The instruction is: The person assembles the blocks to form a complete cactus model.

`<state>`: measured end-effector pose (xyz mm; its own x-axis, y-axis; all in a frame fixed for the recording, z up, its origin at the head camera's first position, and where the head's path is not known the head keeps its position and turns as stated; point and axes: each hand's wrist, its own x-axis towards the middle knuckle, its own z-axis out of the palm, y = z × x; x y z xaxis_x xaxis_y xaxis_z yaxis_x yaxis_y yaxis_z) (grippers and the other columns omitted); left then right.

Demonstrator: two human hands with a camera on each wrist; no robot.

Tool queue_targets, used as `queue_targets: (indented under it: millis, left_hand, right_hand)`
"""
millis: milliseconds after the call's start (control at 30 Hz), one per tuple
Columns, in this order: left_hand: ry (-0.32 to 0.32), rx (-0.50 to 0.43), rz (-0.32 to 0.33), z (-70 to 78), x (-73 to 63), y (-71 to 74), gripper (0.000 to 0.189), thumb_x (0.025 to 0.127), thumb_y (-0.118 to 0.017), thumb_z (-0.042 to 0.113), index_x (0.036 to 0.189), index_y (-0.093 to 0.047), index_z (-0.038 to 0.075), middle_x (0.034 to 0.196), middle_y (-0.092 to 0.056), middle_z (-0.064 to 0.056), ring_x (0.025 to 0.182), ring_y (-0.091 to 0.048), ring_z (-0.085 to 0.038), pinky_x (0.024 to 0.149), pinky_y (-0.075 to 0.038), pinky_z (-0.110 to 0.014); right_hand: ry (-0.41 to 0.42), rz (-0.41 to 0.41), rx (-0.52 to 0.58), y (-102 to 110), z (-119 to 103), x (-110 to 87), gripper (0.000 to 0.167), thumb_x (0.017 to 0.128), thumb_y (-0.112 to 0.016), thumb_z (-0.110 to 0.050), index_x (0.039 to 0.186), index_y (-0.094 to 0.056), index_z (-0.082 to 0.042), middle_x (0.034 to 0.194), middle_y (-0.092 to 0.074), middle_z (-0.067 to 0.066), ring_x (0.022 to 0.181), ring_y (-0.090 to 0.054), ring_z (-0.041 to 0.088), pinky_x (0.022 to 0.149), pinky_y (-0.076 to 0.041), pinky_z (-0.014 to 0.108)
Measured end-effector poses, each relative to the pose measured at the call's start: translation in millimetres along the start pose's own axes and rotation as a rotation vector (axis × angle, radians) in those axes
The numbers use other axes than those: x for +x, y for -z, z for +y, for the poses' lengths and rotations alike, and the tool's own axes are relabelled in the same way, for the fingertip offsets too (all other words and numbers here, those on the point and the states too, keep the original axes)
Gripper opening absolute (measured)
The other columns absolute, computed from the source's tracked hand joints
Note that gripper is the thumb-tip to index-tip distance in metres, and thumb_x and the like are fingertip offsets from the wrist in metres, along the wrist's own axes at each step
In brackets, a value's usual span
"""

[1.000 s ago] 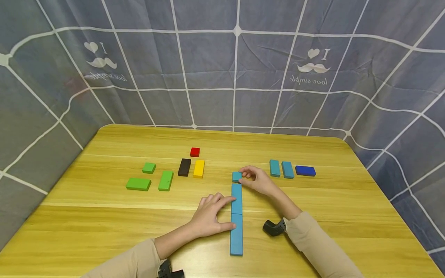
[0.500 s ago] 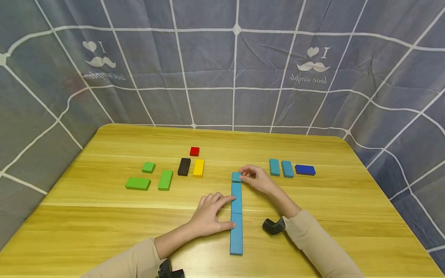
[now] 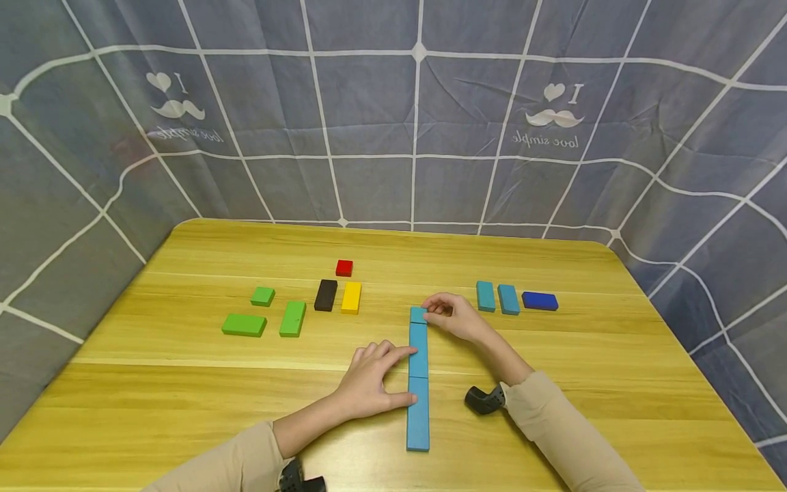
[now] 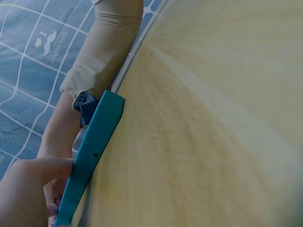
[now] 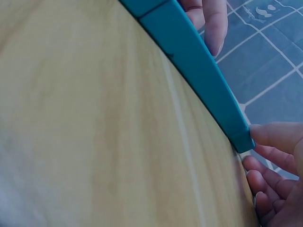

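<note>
A straight row of light blue blocks runs away from the person at mid-table: a long near block [image 3: 418, 424], a shorter middle block [image 3: 419, 363] and a small block [image 3: 417, 315] at the far end, against the middle one. My left hand [image 3: 367, 384] lies left of the row, index finger and thumb extended, their tips on the middle and near blocks. With curled fingers my right hand [image 3: 456, 318] pinches the small block at its right side. The right wrist view shows the thumb [image 5: 274, 135] at the row's end; the left wrist view shows the near block [image 4: 90, 156] edge-on.
Green blocks [image 3: 292, 319], a black block [image 3: 326, 295], a yellow block [image 3: 351, 298] and a red block [image 3: 344, 268] lie at the back left. Two teal blocks [image 3: 486, 296] and a dark blue block [image 3: 540, 301] lie at the back right. A grey curtain [image 3: 369, 123] hangs behind the table.
The right hand has drawn the small block towards the person, and the gap between it and the middle block has closed. The left hand has stayed in place on the row.
</note>
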<state>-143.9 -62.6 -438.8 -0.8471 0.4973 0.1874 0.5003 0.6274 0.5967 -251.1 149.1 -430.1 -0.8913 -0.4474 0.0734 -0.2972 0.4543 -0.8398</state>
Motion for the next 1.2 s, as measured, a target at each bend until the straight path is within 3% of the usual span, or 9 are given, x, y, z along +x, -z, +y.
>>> queue_targets:
  millis: [667,867,1067,1200]
  left_hand:
    - [0.006,-0.001,-0.009,-0.4,-0.2,0.1,0.066,0.072,-0.068,0.048,0.130,-0.050,0.020,0.098,-0.050,0.004,0.086,-0.040,-0.013,0.078,-0.028,-0.032]
    - [0.007,-0.008,-0.007,-0.7,-0.1,0.4,0.067,0.072,-0.068,0.047,0.130,-0.050,0.020,0.099,-0.050,0.004,0.087,-0.040,-0.013,0.078,-0.028,-0.033]
    - [0.009,-0.012,-0.005,0.3,0.4,1.0,0.067,0.071,-0.069,0.047,0.130,-0.050,0.021,0.100,-0.050,0.004,0.091,-0.042,-0.014,0.081,-0.029,-0.034]
    - [0.008,-0.018,-0.003,1.7,1.0,1.6,0.067,0.071,-0.069,0.046,0.130,-0.050,0.021,0.100,-0.050,0.004,0.090,-0.042,-0.013,0.081,-0.029,-0.035]
  right_hand:
    - [0.054,-0.012,-0.086,2,-6,-2.0,0.016,0.085,-0.063,-0.008,0.098,-0.063,0.000,0.084,-0.059,0.006,0.074,-0.051,0.015,0.067,-0.042,0.026]
    - [0.038,-0.010,-0.028,5,-14,-4.7,0.022,0.086,-0.062,-0.005,0.105,-0.060,0.005,0.087,-0.058,0.012,0.075,-0.051,0.018,0.067,-0.041,0.027]
    - [0.039,0.086,-0.008,31,-33,-16.2,0.029,0.087,-0.059,-0.001,0.112,-0.055,0.011,0.094,-0.058,0.023,0.081,-0.054,0.027,0.070,-0.043,0.030]
    - [0.023,0.190,-0.028,60,-17,-23.0,0.032,0.088,-0.058,-0.005,0.117,-0.054,0.008,0.099,-0.056,0.023,0.084,-0.054,0.021,0.069,-0.043,0.026]
